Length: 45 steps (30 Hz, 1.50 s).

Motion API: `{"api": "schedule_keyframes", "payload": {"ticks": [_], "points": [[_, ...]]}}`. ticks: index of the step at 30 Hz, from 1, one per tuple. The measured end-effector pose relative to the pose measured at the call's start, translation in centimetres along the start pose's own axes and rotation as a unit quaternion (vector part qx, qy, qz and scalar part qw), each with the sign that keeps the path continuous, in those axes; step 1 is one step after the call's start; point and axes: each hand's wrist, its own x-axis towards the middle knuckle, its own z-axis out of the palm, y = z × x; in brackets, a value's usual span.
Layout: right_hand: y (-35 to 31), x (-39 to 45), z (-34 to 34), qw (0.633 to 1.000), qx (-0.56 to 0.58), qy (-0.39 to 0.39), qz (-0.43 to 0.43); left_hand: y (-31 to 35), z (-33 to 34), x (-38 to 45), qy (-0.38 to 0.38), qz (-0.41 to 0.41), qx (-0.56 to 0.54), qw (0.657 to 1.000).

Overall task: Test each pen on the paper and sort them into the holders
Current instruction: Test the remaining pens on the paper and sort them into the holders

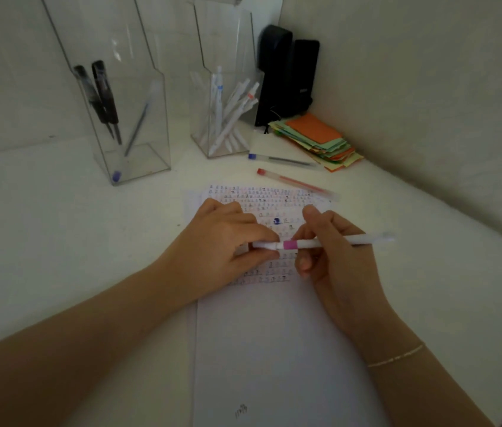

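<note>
Head view: a white pen with a pink band is held level over the paper, its barrel gripped by the right hand, its cap pinched by the left hand.

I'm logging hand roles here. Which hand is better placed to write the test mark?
Probably the right hand: it grips the pen barrel over the paper, while the left hand pinches only the cap end.
</note>
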Motion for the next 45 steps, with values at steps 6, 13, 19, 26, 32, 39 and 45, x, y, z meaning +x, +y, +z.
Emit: {"api": "schedule_keyframes", "payload": {"ticks": [6,13,19,26,32,39,45], "points": [[-0.3,-0.1,-0.3,0.992,0.105,-0.049,0.045,0.4,-0.6,0.0,0.003,-0.015,-0.058,0.998],[-0.5,-0.2,0.2,0.998,0.024,0.062,-0.019,1.2,-1.3,-0.1,-0.032,-0.091,-0.183,0.978],[0.7,-0.2,0.8,0.944,-0.254,0.136,-0.158,1.3,-1.5,0.0,0.0,-0.19,-0.2,0.961],[0.7,-1.2,1.4,0.937,-0.303,0.014,-0.175,0.9,-1.4,0.1,0.053,-0.265,-0.206,0.941],[0.9,-1.1,1.3,0.934,-0.309,-0.03,-0.175,0.5,-1.3,0.4,0.075,-0.293,-0.193,0.933],[-0.7,-2.2,0.6,0.923,-0.331,-0.066,-0.183,1.2,-1.6,0.6,0.13,-0.258,-0.119,0.95],[-7.3,-5.0,-5.2,0.951,-0.221,0.038,-0.211,8.2,-0.6,4.7,0.138,-0.182,-0.127,0.965]]}}
